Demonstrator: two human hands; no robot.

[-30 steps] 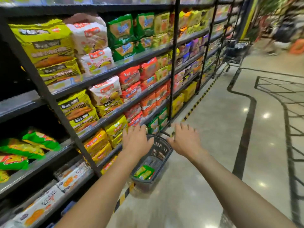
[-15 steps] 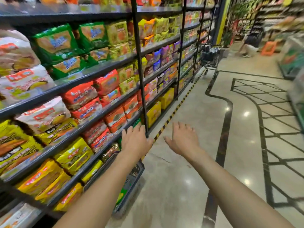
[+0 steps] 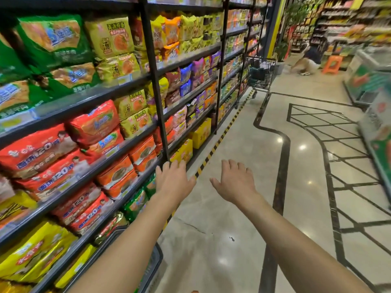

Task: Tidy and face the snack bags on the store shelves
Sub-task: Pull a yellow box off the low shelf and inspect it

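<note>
Your left hand point(image 3: 173, 180) is open, fingers straight and slightly spread, gripping nothing. Its fingertips sit at the foot of the black shelf post point(image 3: 155, 77). Your right hand point(image 3: 234, 182) is just as open and empty, to the right of that post and out over the floor point(image 3: 243, 132). That makes two hands, and neither touches a bag.

Just left of the post, you have four orange snack bags point(image 3: 127, 172) lying in two stacked pairs on a low shelf. Further left of the post are four red bags point(image 3: 38, 151), two on one shelf and two on the shelf below. Right of the post, two yellow boxes point(image 3: 184, 150) stand on the bottom shelf.

One dark basket point(image 3: 152, 265) sits on the floor below the post, under your left forearm. One shopping cart point(image 3: 260, 75) stands well beyond the post down the aisle. Past it, one person point(image 3: 311, 58) crouches beside one orange stool point(image 3: 332, 63).
</note>
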